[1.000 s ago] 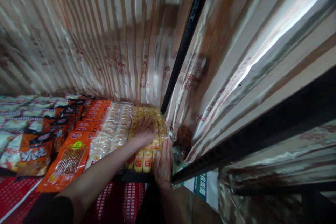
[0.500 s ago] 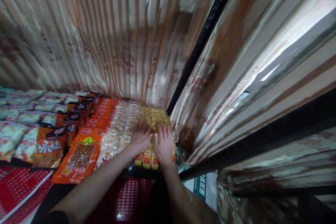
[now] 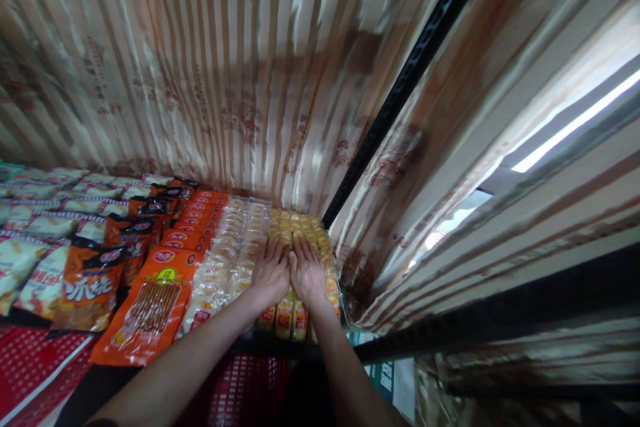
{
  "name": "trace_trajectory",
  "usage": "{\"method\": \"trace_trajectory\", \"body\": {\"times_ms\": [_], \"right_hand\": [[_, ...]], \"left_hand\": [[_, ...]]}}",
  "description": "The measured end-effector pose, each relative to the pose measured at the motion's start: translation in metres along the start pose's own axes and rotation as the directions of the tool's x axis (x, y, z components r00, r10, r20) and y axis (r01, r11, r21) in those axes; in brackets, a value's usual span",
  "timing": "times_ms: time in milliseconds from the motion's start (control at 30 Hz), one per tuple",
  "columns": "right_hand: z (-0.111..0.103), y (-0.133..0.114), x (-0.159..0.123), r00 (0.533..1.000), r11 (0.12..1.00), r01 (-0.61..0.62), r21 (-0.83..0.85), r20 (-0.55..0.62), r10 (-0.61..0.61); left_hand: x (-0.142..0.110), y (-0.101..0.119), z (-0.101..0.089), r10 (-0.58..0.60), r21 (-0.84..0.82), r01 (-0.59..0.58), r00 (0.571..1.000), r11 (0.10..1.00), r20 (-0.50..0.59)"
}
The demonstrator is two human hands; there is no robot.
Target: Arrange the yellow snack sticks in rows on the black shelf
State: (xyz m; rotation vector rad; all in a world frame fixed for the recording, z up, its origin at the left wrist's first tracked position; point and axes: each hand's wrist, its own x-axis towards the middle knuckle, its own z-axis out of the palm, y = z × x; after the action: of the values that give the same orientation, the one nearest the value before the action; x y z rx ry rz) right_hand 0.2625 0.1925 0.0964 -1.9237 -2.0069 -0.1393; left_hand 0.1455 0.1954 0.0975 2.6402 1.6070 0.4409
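Rows of small yellow wrapped snack packs (image 3: pixel 284 320) lie at the right end of a dark shelf. Palm down on top of them rests my left hand (image 3: pixel 271 273), its fingers stretched forward. My right hand (image 3: pixel 307 273) lies flat beside it on the same packs, fingers also extended, the two thumbs nearly meeting. Neither hand grips anything. Just left of the hands are clear-wrapped pale snacks (image 3: pixel 225 260) in rows. Beyond these stand overlapping orange packets of brown sticks (image 3: pixel 153 300).
White-and-orange snack bags (image 3: pixel 90 280) fill the shelf's left. A black perforated post (image 3: pixel 390 107) rises at the back right corner, and a dark beam (image 3: pixel 475 307) runs along the right. Striped sheeting (image 3: pixel 240 67) hangs behind. Red baskets (image 3: pixel 40 360) are below.
The camera view has shifted slightly, so the shelf's right end sits a little lower and further right. Both hands stay flat on the yellow packs, with fingers a little closer together.
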Motion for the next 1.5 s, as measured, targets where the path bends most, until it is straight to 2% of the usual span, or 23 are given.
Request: {"method": "trace_trajectory", "body": {"times_ms": [100,233,367,600,867,967,1200,1367,1500], "right_hand": [[0.000,0.004,0.013,1.000,1.000,0.021,-0.015,0.004,-0.020],[0.002,0.009,0.030,0.994,0.999,0.042,-0.012,0.097,-0.041],[0.004,0.011,0.039,0.988,0.999,0.043,0.003,0.149,-0.043],[0.007,0.011,0.037,0.991,0.998,0.056,0.001,0.125,-0.056],[0.004,0.011,0.050,0.997,0.999,0.045,-0.004,0.056,-0.045],[0.005,0.013,0.057,0.994,0.998,0.060,-0.016,0.090,-0.058],[0.017,0.016,0.059,0.987,1.000,-0.009,-0.008,0.158,0.010],[0.015,0.014,0.065,0.992,1.000,-0.023,0.011,0.127,0.021],[0.015,0.012,0.068,0.983,0.999,-0.044,0.003,0.178,0.043]], "left_hand": [[0.013,-0.001,-0.002,-0.033,0.000,0.033,0.999,0.999,-0.010],[0.029,-0.004,-0.001,-0.058,0.001,0.058,0.997,0.998,0.041],[0.035,-0.007,0.003,-0.055,0.001,0.055,0.995,0.998,0.080],[0.032,-0.010,0.012,-0.010,0.010,0.010,1.000,1.000,0.014],[0.045,-0.010,-0.001,-0.021,0.006,0.021,0.999,1.000,0.044],[0.052,-0.014,0.002,-0.002,0.009,0.002,0.999,1.000,0.044],[0.055,-0.020,0.029,0.007,0.029,-0.006,1.000,1.000,-0.015],[0.059,-0.022,0.023,-0.012,0.016,0.013,1.000,1.000,-0.016],[0.060,-0.023,0.016,0.002,0.002,-0.002,1.000,1.000,0.014]]}}
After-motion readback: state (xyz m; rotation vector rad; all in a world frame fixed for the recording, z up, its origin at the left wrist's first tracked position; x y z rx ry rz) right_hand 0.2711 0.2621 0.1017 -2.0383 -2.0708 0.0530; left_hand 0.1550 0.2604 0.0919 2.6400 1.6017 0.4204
